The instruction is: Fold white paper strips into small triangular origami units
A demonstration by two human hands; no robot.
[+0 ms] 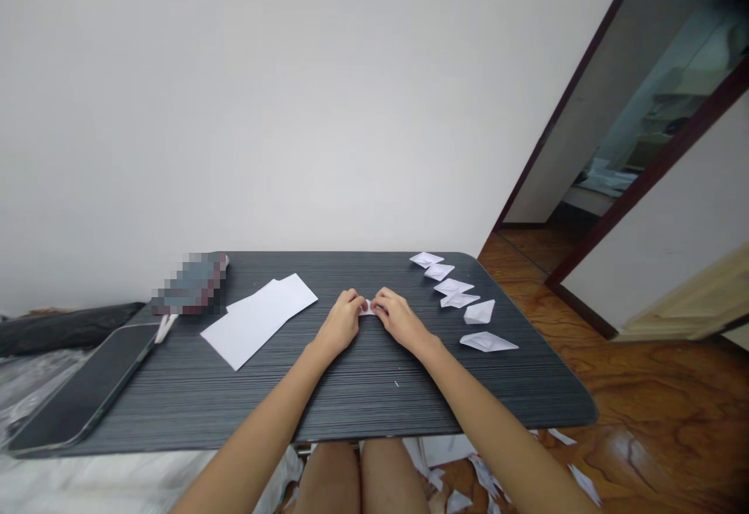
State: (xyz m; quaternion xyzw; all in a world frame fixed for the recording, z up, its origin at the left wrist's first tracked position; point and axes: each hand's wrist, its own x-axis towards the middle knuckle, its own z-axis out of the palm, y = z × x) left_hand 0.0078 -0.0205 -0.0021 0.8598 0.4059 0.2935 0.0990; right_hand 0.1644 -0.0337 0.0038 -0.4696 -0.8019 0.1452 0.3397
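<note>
A small piece of white paper (pixel 368 309) lies on the dark tabletop between my two hands, mostly covered by the fingers. My left hand (pixel 342 319) pinches its left side. On its right side, my right hand (pixel 398 317) grips it with curled fingers. How the paper is folded there is hidden. To the right, several folded white paper boats (pixel 488 342) form a loose line running toward the far edge. Left of my hands lie a few overlapping white paper sheets (pixel 260 323).
A smartphone (pixel 87 389) rests along the left edge of the black table (pixel 351 412), near a blurred-out object (pixel 190 284) with a white cable. The wall (pixel 328 108) meets the table's far edge. Paper scraps (pixel 459 501) litter the floor below.
</note>
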